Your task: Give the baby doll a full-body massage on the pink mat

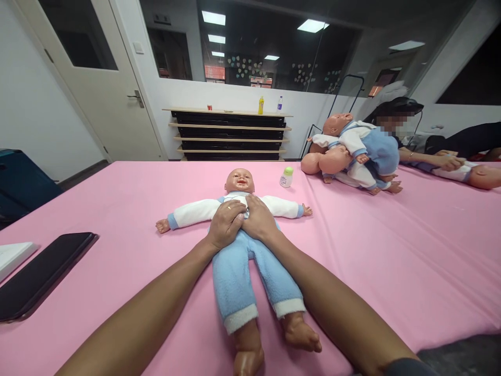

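Doll (243,244): mid-frame, face up on the pink mat (383,245) | Our left hand (226,223) and right hand (259,218): side by side on its torso, palms down | Fingers: lying loosely outstretched, clasping nothing | Handling: we do best with light, even pressure, both palms level, no tugging at its blue trousers (235,277)

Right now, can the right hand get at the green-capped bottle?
Likely yes: the right hand lies on the doll, and just the doll's white sleeve lies between it and the bottle.
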The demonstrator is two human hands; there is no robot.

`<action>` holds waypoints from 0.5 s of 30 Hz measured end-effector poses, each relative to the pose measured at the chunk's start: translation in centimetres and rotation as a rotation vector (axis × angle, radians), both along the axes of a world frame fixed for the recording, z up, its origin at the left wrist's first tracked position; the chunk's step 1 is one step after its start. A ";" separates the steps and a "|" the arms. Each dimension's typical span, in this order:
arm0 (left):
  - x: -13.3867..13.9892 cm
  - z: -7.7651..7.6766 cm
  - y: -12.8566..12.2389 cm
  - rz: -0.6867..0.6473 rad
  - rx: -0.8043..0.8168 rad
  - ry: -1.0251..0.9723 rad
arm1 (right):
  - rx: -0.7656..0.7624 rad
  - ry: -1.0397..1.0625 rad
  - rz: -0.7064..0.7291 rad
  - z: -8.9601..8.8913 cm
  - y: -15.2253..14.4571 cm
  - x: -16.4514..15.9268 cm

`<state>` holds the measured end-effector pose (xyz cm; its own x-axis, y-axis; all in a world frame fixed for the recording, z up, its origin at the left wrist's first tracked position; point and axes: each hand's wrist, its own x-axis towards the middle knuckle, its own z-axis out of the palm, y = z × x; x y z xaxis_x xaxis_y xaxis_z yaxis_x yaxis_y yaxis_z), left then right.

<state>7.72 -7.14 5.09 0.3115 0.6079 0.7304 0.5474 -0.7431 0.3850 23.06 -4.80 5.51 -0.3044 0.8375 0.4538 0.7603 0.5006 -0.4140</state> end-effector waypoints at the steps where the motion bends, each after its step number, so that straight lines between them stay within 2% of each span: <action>1: 0.0 0.1 0.1 -0.020 -0.017 0.019 | -0.010 0.002 -0.016 -0.1 0.0 0.0; 4: 0.1 0.2 0.4 -0.037 -0.077 0.069 | -0.018 0.019 -0.052 -0.1 0.0 0.0; 7: 0.2 0.2 0.6 0.001 -0.133 0.084 | 0.011 0.034 -0.052 0.1 -0.3 0.0; 15: 0.4 -0.6 1.5 0.126 -0.198 0.023 | 0.202 0.078 0.054 0.6 -1.0 -0.1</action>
<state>8.14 -5.61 4.48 0.2397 0.7736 0.5866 0.6414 -0.5797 0.5026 23.00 -5.76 6.15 -0.3042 0.7103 0.6348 0.6995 0.6189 -0.3572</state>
